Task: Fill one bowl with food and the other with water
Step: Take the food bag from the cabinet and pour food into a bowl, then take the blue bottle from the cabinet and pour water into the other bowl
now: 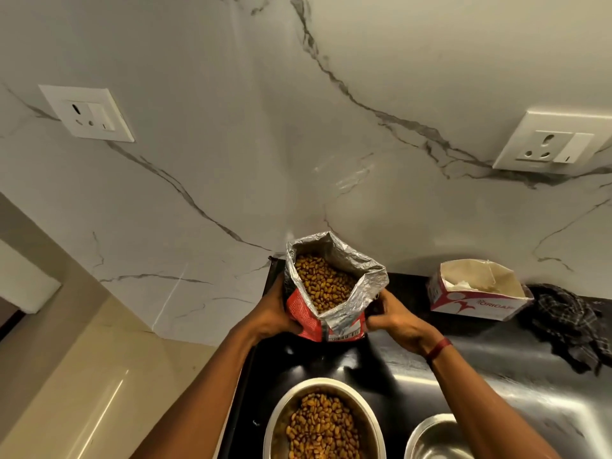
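Grip: left hand (276, 314), right hand (395, 319) clasp upright food bag (299, 309) sides, arms outstretched beyond filled bowl (326, 381).

Food bag (347, 313): red printed outside, silver foil lining, mouth open upward, upright at frame centre, brown kibble (326, 286) inside; gripped at its sides by left hand (275, 313) and right hand (394, 318); food bowl (326, 381): round, pale-rimmed metal, bottom centre, heaped with the same kibble; second bowl (437, 442): steel, nothing visible inside, just right of it, cut by the bottom edge.
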